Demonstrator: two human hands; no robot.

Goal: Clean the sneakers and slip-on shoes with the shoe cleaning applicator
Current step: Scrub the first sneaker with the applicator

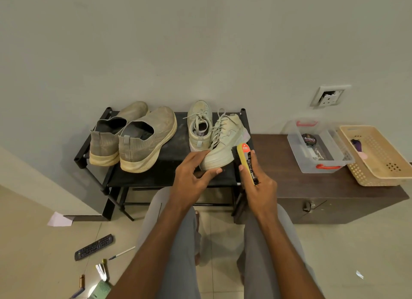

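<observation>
The near sneaker [225, 142] lies tilted on its side on the black shoe rack [169, 165], its toe toward the person and its partner sneaker [199, 122] upright just behind it. The left hand [191, 176] steadies it, fingers spread and curled around the toe, thumb on the sole edge. The right hand [256, 182] grips the yellow shoe cleaning applicator [246, 162], its dark head touching or just beside the sneaker's side. The step in hand looks like rubbing that side panel. To do it well, the left hand should pin the toe firmly while the applicator moves in short, even strokes with the head flat. The slip-on shoes [133, 138] wait to the left on the rack.
</observation>
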